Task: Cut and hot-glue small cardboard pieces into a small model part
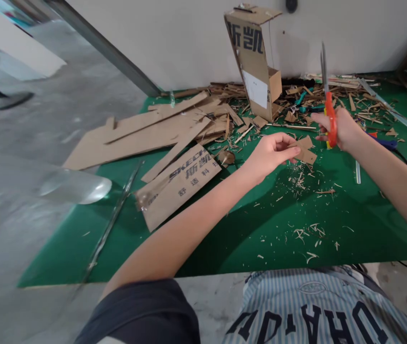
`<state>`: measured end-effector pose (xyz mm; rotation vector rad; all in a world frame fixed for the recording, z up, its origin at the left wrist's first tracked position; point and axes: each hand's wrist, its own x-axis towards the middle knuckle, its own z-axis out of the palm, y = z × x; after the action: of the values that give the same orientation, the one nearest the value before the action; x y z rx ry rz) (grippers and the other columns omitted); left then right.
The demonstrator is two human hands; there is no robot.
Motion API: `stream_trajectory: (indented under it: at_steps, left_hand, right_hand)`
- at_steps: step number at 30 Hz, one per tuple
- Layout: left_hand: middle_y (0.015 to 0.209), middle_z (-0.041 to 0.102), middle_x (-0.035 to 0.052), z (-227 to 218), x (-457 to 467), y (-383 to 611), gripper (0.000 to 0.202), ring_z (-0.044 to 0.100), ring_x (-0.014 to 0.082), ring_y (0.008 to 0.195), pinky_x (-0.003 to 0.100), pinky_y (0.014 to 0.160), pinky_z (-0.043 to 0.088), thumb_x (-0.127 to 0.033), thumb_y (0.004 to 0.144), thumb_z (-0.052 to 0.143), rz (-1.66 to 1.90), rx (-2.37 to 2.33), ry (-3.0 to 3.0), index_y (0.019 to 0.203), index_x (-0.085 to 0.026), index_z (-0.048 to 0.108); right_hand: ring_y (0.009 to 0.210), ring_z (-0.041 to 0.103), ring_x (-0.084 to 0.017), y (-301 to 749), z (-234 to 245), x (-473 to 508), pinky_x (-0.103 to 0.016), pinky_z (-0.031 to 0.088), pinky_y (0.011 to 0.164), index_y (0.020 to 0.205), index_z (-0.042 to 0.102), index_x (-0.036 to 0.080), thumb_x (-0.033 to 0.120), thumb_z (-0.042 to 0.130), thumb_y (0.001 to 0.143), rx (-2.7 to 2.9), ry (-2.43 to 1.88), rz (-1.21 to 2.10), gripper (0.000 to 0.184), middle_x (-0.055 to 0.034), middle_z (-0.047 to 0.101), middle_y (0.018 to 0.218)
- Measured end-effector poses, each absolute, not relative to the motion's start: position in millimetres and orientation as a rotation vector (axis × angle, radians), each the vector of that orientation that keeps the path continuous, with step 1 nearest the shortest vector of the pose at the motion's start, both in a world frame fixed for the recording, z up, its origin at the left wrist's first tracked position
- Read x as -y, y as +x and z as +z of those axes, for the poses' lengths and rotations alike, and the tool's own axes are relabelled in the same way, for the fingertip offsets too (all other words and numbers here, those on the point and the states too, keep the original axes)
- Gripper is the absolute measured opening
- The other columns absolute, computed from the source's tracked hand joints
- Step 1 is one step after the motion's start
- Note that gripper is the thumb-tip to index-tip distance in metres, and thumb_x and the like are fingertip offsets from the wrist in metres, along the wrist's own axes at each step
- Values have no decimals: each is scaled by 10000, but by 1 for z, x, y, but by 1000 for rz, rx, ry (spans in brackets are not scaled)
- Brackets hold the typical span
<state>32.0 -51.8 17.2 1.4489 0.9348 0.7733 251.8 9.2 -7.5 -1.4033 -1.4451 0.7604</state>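
Left hand (271,153) grip pinched on small cardboard piece (305,152) above green mat (225,229), right hand (345,130) grip closed round orange scissors (329,112), blades upright, just beside the piece, cardboard scraps (175,129) beyond

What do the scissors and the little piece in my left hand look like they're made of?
Scissors: dull grey blades, apparently metal; glossy orange handles, likely plastic. Small piece, pinched by the left hand: matte brown, flat and thin like the cardboard scraps around it, so probably cardboard.
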Motion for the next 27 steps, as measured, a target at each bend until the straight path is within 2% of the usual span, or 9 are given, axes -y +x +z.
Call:
stream_trajectory:
  at_steps: [5,8,11,14,17,18,20,23,27]
  left_hand:
    - [925,751,56,13,49,30,156,710,135,795,274,712,515,-307,862,687,826,-968,1420,945,-178,658]
    - [966,748,57,13,49,30,180,723,142,853,274,755,537,-327,886,659,844,-980,1389,998,-185,665]
    - [951,732,38,12,48,29,186,724,129,828,264,742,534,-297,901,631,896,-983,1347,1054,-194,657]
    - [824,687,2,11,44,28,172,719,122,778,246,685,513,-256,897,629,954,-1011,1339,1063,-211,639]
    - [739,646,-20,9,40,27,103,706,115,740,240,654,497,-244,898,635,980,-1040,1352,996,-218,615]
    - [739,647,-21,8,39,27,87,701,111,729,241,650,493,-238,896,640,991,-1043,1345,973,-216,605]
    - [752,658,-19,8,38,27,85,691,105,710,244,641,481,-224,889,656,1010,-1049,1317,936,-209,586]
    - [749,669,-18,6,40,29,108,682,105,698,245,624,462,-210,878,678,1005,-1056,1322,899,-205,572]
    - [760,685,-21,7,44,31,181,684,108,704,237,614,462,-258,855,734,940,-1000,1394,869,-212,559]
  right_hand:
    - [1002,645,-401,262,-15,-35,-592,561,779,856,657,192,585,854,671,1442,-1700,444,476,-174,656,883]
    - [1040,633,-454,259,-12,-39,-683,492,841,754,640,198,674,826,652,1524,-1900,198,521,-214,673,903]
    - [1027,643,-472,250,-8,-40,-708,455,866,701,615,196,630,863,624,1599,-1979,133,505,-209,676,866]
    - [1070,638,-459,244,-1,-34,-662,459,903,753,621,171,472,907,628,1675,-1990,178,433,-218,688,952]
    - [1187,599,-407,242,11,-16,-584,448,976,916,641,150,357,791,797,1735,-1830,132,282,-218,674,1155]
    - [1180,607,-361,241,15,-7,-542,460,976,962,642,165,354,707,873,1752,-1718,172,218,-182,683,1154]
    - [1062,658,-272,238,21,15,-451,522,898,1059,644,217,400,661,905,1759,-1479,440,239,-93,708,1062]
    - [926,696,-234,230,24,49,-391,584,742,1217,626,261,386,776,789,1827,-1245,838,470,-52,702,1130]
    - [824,699,-217,225,19,74,-394,613,674,1105,708,236,334,712,830,1760,-1273,856,292,-50,735,959]
